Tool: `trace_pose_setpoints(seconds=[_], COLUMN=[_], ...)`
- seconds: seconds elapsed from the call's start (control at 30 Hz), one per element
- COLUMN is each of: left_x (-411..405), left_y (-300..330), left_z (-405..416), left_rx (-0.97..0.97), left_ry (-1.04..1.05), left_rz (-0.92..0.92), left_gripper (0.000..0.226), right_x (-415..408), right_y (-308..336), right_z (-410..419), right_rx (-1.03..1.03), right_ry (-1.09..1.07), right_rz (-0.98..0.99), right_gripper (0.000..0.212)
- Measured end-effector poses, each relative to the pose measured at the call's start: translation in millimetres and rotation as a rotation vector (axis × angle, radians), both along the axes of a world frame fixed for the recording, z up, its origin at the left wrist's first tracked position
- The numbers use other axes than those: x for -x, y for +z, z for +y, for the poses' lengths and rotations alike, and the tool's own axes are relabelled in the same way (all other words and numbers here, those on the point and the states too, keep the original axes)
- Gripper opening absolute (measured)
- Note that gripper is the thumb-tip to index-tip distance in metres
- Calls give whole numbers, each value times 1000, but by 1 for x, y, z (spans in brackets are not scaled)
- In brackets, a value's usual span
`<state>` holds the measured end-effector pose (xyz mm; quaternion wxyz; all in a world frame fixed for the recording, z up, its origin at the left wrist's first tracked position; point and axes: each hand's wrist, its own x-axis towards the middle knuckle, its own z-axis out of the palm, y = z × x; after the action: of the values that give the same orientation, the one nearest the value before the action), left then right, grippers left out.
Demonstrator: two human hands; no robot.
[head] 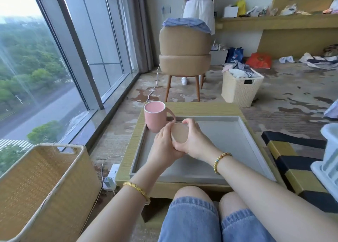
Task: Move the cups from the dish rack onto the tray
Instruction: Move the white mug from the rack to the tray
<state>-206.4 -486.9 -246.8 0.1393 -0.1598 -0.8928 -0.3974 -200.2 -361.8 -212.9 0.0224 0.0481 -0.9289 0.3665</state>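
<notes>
The only marking that shows is a red, white and blue domino-shaped logo on the dark blue paper bag (234, 55) standing on the floor behind the tan chair (185, 46); a line of white lettering sits beneath it, too small and blurred to read. Nothing else carries legible text.

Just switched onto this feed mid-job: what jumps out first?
Both hands, the left hand and right hand, wrap a beige cup over the grey tray at centre. A pink mug stands upright in the tray's far left corner. The white dish rack sits at the right edge, and a woven basket fills the lower left.
</notes>
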Motion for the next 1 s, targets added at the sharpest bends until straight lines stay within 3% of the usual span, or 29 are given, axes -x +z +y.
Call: trace_pose_setpoints(seconds=[0.17, 0.27, 0.33, 0.43, 0.53, 0.6, 0.67, 0.8, 0.9, 1.0], left_x=[21, 35, 44, 56, 60, 63, 70, 90, 96, 103], left_y=[-15, -23, -28, -33, -26, -17, -6, 13, 15, 9], left_z=[1, 14, 23, 34, 41, 36, 27, 22, 33, 42], left_rx=[-189, -264, -330, -335, -198, 4, 226, 627, 743, 710], left_ry=[60, 117, 132, 103, 64, 77, 34, -66, -45, -14], left_rz=[-28, -71, -109, -157, -194, -105, -11, -70, -15, -33], left_gripper=[81, 76, 78, 90, 103, 105, 103, 90, 86, 84], right_x=[29, 41, 46, 51, 52, 52, 51, 55, 63, 72], right_y=[-14, -22, -31, -48, -58, -63, -65, -68, -66, -63], right_z=[6, 26, 40, 57, 65, 63, 59, 49, 44, 41], right_rx=[180, 339, 328, 237, 199, 170, 115, 4, -15, -49], right_ry=[48, 18, -71, -165, -216, -251, -278, -238, -283, -306], right_rz=[-74, -68, -28, -17, -3, 22, 87, 151, 110, 78], right_gripper=[84, 56, 37, 43, 45, 48, 55, 58, 61, 67])
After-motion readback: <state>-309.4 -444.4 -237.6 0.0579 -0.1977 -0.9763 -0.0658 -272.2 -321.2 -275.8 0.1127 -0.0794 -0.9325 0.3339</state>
